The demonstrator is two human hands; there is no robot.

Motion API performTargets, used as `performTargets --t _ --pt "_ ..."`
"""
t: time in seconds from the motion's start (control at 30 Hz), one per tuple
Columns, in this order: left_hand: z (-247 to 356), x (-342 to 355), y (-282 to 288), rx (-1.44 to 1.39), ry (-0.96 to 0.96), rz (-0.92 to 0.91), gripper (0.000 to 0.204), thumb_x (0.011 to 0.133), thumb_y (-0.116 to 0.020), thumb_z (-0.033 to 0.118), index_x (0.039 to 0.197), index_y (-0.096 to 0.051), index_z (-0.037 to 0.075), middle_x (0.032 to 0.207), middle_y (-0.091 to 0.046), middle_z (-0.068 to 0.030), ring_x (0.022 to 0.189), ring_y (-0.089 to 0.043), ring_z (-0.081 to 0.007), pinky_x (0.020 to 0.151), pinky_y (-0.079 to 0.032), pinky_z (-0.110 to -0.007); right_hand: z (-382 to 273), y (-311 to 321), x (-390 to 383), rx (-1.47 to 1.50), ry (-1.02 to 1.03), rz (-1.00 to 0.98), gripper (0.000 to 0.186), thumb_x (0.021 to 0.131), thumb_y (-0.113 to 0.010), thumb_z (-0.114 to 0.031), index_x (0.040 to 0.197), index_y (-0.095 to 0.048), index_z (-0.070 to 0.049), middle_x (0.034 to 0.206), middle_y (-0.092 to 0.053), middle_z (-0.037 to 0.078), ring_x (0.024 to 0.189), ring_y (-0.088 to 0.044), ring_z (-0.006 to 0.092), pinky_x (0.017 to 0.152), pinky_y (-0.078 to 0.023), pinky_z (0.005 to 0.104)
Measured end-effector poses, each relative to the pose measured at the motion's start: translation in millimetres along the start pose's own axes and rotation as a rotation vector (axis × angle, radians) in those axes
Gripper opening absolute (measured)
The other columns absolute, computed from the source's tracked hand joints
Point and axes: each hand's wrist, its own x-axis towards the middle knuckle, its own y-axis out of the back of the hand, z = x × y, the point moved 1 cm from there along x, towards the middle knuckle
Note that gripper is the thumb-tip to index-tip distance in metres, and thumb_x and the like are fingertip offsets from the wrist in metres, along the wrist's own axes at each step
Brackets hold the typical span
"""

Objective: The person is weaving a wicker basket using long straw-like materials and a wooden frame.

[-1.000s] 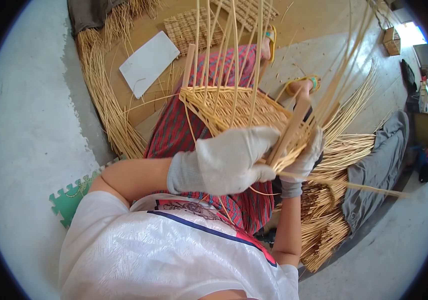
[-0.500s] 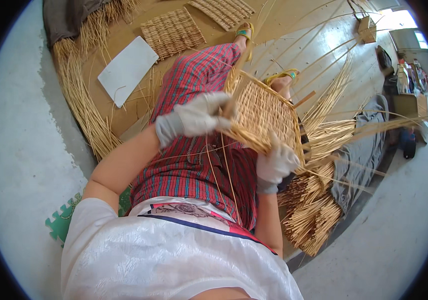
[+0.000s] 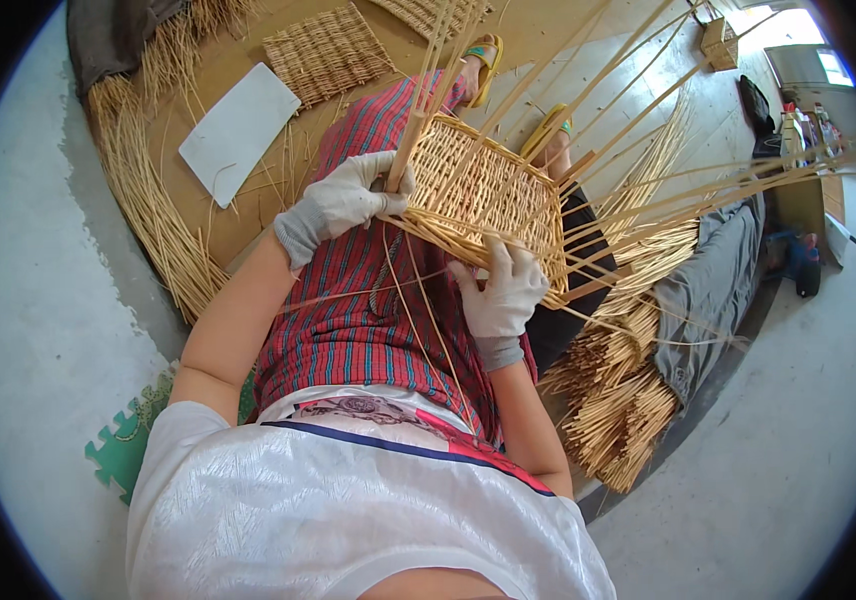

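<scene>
A half-woven rectangular wicker basket (image 3: 488, 185) rests over my lap, with long loose stakes fanning up and out from its far and right sides. My gloved left hand (image 3: 353, 190) is closed round its left corner, at a thick upright corner post (image 3: 406, 150). Along the near rim, my gloved right hand (image 3: 501, 292) grips the edge, fingers over the top and thumb below. Two thin strands (image 3: 423, 300) hang from the near side down across the red checked cloth (image 3: 348, 335) on my lap.
Bundles of cut wicker rods (image 3: 623, 390) lie at the right beside a grey cloth (image 3: 713, 300). More rods (image 3: 153, 210) lie at the left. A white sheet (image 3: 238, 130) and a woven panel (image 3: 328, 52) are on the brown floor covering. A small wooden box (image 3: 719, 45) stands far right.
The basket has shifted left and tilted, with more of its stakes now pointing up. Both hands have moved left with it, and the right hand now shows more plainly on the near rim.
</scene>
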Motion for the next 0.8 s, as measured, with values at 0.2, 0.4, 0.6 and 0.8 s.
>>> performTargets --t 0.2,0.4,0.6,0.8 --pt "-4.2 10.7 -1.0 -0.004 -0.035 -0.03 0.026 0.087 -0.069 -0.007 0.105 -0.062 0.01 0.094 -0.057 0.0048 0.086 -0.057 -0.0071 0.081 -0.05 -0.025 -35.6 47.7 25.1 0.041 0.121 0.248 0.037 0.085 -0.081 -0.032 0.115 -0.068 -0.016 0.117 -0.064 0.008 0.111 -0.06 0.0299 0.102 -0.043 0.0469" --pt "-19.6 16.8 -11.9 -0.072 -0.045 -0.034 0.026 0.088 -0.07 -0.007 0.105 -0.061 0.01 0.095 -0.057 0.0049 0.085 -0.057 -0.0066 0.078 -0.05 -0.025 -17.0 21.7 4.3 0.12 -0.015 0.083 0.039 0.089 -0.078 -0.029 0.123 -0.069 -0.015 0.097 -0.071 0.005 0.09 -0.068 0.024 0.085 -0.051 0.0428" --pt "-30.4 17.1 -30.6 0.032 -0.105 0.011 0.024 0.089 -0.072 -0.007 0.103 -0.061 0.009 0.09 -0.057 0.0054 0.084 -0.057 -0.0064 0.078 -0.052 -0.026 -45.0 24.3 67.9 0.646 -0.307 0.3 0.048 0.094 -0.073 -0.016 0.14 -0.06 -0.012 0.116 -0.069 0.019 0.088 -0.073 0.0255 0.078 -0.059 0.0364" --pt "-27.8 21.8 -43.9 0.143 -0.128 0.199 0.018 0.086 -0.073 -0.004 0.092 -0.06 0.007 0.081 -0.055 0.0032 0.076 -0.052 -0.0077 0.071 -0.048 -0.026 -43.7 14.0 106.9 0.285 -0.204 0.129 0.065 0.09 -0.069 -0.005 0.151 -0.051 -0.019 0.142 -0.054 0.021 0.097 -0.071 0.0329 0.085 -0.059 0.0403"
